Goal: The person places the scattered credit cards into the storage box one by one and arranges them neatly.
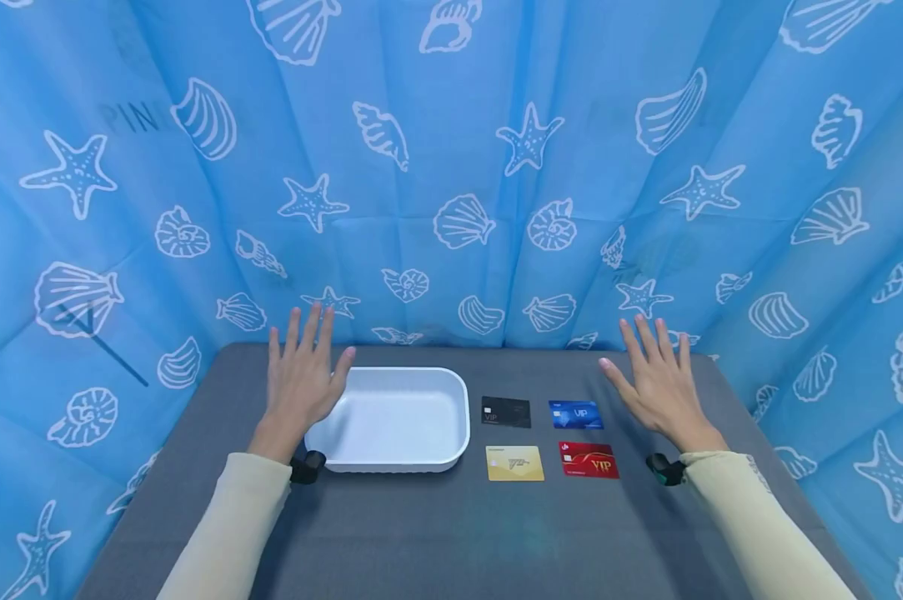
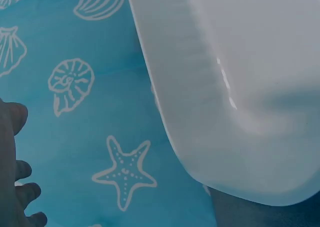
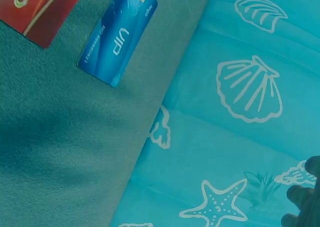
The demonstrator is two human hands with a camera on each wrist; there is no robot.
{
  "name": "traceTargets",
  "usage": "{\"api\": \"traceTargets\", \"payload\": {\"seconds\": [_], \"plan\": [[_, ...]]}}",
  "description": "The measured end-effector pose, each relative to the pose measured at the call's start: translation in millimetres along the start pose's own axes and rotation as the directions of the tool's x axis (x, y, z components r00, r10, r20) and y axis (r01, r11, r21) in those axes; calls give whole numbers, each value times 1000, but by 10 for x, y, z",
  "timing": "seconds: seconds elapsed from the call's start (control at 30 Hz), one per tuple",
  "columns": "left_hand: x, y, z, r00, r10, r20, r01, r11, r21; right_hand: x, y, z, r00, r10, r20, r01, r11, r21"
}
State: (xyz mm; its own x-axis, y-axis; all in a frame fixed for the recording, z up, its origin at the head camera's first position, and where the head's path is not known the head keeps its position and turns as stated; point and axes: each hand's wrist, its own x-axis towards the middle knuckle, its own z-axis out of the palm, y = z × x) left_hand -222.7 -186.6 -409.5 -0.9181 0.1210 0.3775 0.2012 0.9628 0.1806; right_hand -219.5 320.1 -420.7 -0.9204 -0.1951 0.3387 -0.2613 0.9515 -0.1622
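My left hand [image 1: 302, 379] hovers with spread, straight fingers at the left side of a white tray [image 1: 398, 421], holding nothing. Its fingertips [image 2: 29, 192] show at the left edge of the left wrist view, apart from the tray. To the right of the cards my right hand [image 1: 659, 385] is held up, fingers spread and nothing in it. Between tray and right hand lie a black VIP card [image 1: 506, 412], a blue VIP card [image 1: 576, 415], a gold card [image 1: 514, 463] and a red VIP card [image 1: 589, 460], flat in two rows.
A grey cloth covers the table [image 1: 413, 533]. Behind it and along both sides hangs a blue curtain [image 1: 421, 183] printed with white shells and starfish. Dark bands with small devices [image 1: 665, 469] sit at both wrists.
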Motion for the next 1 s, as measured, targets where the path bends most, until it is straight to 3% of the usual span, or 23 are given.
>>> {"api": "traceTargets", "payload": {"seconds": [0.4,0.6,0.7,0.83,1.0], "plan": [[-72,-28,20,994,24,-110,-27,999,-26,-55,-44,3,994,-12,-113,18,998,52],[-141,-57,50,991,-22,-133,1,988,-154,-83,-75,6,991,28,-132,-16,996,91],[-182,-88,63,991,-89,-104,60,965,-254,-102,-96,16,990,42,-131,-28,993,112],[-232,-123,68,982,-181,-43,152,912,-382,-132,-130,21,989,56,-140,-36,989,144],[-292,-147,65,976,-218,-20,184,864,-468,-163,-157,7,987,66,-148,-34,976,213]]}}
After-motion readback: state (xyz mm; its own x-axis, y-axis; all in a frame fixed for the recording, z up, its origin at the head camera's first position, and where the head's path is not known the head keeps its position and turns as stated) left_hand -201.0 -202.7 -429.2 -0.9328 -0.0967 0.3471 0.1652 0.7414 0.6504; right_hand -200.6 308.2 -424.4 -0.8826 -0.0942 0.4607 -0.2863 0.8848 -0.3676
